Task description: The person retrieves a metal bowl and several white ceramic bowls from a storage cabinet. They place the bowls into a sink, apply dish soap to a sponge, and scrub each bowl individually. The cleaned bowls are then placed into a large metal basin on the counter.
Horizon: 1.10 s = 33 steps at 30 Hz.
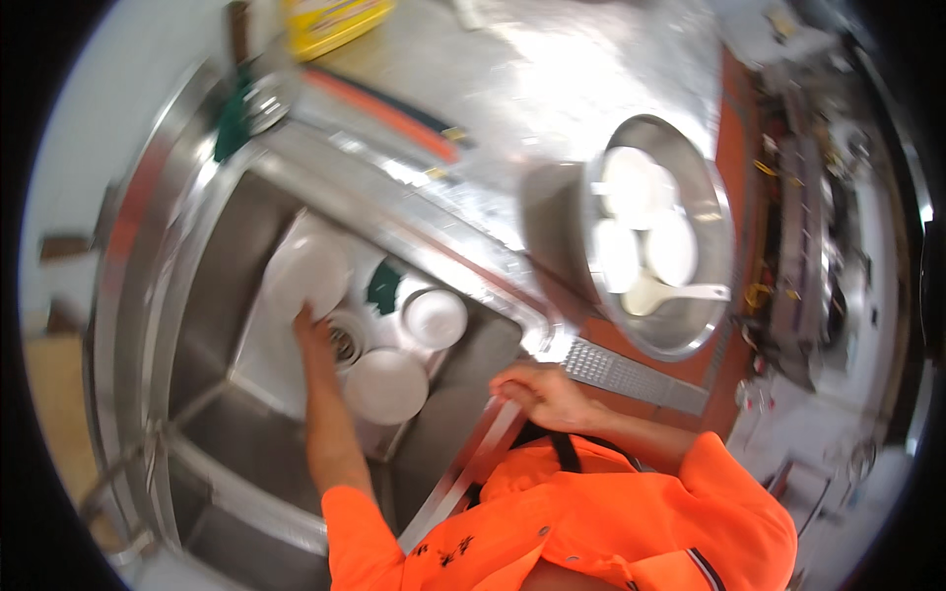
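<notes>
My left hand [313, 333] reaches down into the steel sink [219, 266], its fingers closed at the near rim of a white bowl [307, 266]. The picture is slightly blurred there. Beside that hand sit a round white dish [386, 386] and a smaller white bowl [435, 319]. A dark green scouring pad [383, 287] lies between the bowls, and the metal drain [343, 343] shows just right of my fingers. Closed over the sink's near right edge [505, 416] is my right hand [547, 396], with its fingertips partly hidden.
To the right, a large steel basin [711, 212] holds several white dishes [636, 187] and a white paddle-shaped spoon [680, 294]. A perforated metal strip [636, 377] lies below it. Behind the sink is a steel counter [463, 74] with a yellow container [330, 22].
</notes>
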Each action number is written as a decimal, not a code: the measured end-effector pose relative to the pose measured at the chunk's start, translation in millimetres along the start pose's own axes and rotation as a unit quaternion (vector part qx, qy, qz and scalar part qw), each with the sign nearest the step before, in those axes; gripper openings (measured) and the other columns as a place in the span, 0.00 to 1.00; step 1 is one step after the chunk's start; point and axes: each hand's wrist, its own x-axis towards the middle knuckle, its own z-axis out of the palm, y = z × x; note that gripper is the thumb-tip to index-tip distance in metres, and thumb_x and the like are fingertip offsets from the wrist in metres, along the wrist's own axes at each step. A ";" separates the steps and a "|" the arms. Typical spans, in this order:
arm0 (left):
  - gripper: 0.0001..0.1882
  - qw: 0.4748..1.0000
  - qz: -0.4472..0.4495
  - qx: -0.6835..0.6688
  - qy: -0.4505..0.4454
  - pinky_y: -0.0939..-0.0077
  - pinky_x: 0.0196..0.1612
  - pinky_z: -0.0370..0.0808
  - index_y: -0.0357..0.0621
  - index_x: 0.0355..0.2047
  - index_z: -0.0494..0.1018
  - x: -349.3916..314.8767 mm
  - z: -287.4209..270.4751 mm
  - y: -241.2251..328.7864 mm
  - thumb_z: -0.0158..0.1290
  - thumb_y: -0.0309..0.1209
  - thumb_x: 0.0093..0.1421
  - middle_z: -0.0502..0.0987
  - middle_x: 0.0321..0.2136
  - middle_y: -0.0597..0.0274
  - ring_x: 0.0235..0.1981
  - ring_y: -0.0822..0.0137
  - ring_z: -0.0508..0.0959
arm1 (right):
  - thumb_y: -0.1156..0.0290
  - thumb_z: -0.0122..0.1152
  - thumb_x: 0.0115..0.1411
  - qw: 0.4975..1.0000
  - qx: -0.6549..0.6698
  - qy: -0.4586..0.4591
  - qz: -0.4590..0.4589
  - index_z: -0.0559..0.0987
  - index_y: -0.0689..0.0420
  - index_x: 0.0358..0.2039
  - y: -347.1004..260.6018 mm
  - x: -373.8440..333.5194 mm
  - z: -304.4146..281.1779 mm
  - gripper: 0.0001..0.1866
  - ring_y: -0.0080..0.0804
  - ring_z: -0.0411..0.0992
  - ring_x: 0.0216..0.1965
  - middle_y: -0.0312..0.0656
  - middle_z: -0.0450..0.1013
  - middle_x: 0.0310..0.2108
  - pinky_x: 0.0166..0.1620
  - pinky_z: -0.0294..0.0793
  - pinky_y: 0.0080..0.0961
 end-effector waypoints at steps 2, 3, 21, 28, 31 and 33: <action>0.21 0.994 0.030 -0.052 0.090 0.56 0.42 0.75 0.32 0.48 0.65 21.9 -17.4 -6.9 0.51 0.34 0.59 0.71 0.45 0.43 0.40 0.52 0.75 | 0.79 0.53 0.57 0.999 0.000 -0.005 -0.050 0.74 0.63 0.36 -0.3 -0.1 -2.4 0.06 0.37 0.74 0.33 0.46 0.74 0.32 0.35 0.73 0.28; 0.23 0.980 0.004 -0.019 0.197 0.55 0.40 0.77 0.31 0.50 0.63 23.0 1.6 -5.4 0.52 0.32 0.58 0.71 0.45 0.42 0.41 0.51 0.75 | 0.79 0.53 0.57 0.999 0.010 -0.002 -0.037 0.74 0.63 0.36 -2.7 -1.0 -2.8 0.06 0.38 0.74 0.33 0.46 0.73 0.31 0.35 0.73 0.29; 0.32 0.776 0.103 0.544 0.303 0.52 0.44 0.72 0.30 0.48 0.54 9.8 28.5 5.5 0.55 0.40 0.54 0.72 0.40 0.33 0.40 0.39 0.75 | 0.75 0.52 0.60 0.954 -0.037 0.297 -0.001 0.77 0.63 0.36 -20.0 -26.6 -171.4 0.08 0.22 0.73 0.32 0.39 0.75 0.31 0.35 0.72 0.18; 0.21 0.730 0.195 0.584 0.297 0.59 0.36 0.75 0.41 0.45 0.67 -40.9 29.7 22.2 0.54 0.38 0.55 0.77 0.36 0.45 0.32 0.46 0.78 | 0.85 0.50 0.55 0.970 -0.212 0.113 0.018 0.76 0.66 0.37 -27.1 1.9 -162.8 0.10 0.32 0.75 0.29 0.48 0.75 0.34 0.32 0.75 0.25; 0.13 0.891 0.116 0.391 0.199 0.71 0.21 0.73 0.38 0.39 0.71 -89.2 51.0 48.5 0.52 0.33 0.56 0.77 0.25 0.55 0.19 0.62 0.77 | 0.84 0.51 0.57 0.964 -0.101 0.246 -0.027 0.76 0.65 0.40 -41.8 7.6 -172.4 0.11 0.22 0.71 0.24 0.41 0.75 0.29 0.29 0.71 0.18; 0.10 0.916 0.094 0.354 0.165 0.79 0.14 0.69 0.38 0.37 0.72 -120.4 61.0 63.2 0.51 0.31 0.57 0.76 0.22 0.59 0.15 0.70 0.75 | 0.75 0.50 0.62 0.963 -0.044 0.246 -0.105 0.76 0.63 0.40 -64.8 13.0 -174.9 0.09 0.20 0.70 0.24 0.38 0.75 0.29 0.27 0.66 0.15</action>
